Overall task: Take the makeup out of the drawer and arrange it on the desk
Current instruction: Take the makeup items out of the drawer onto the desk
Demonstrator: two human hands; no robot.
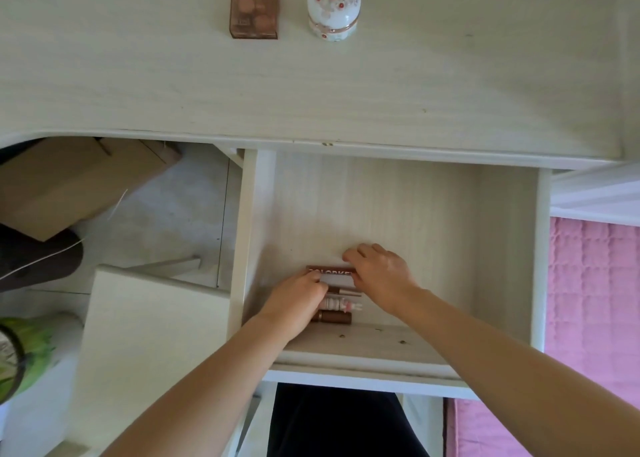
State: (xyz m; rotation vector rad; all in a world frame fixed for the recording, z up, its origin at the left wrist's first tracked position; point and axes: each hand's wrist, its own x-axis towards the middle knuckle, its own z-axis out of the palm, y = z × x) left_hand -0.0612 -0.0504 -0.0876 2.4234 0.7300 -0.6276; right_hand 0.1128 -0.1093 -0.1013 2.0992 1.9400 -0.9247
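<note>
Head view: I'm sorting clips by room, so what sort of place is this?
Probably a bedroom vanity: makeup palette on a pale desk, open drawer of cosmetics, pink quilt beside.

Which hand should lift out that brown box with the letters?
Probably the right hand: its fingers already curl over the flat brown lettered box in the white wooden drawer. The left hand only touches its near edge.
</note>
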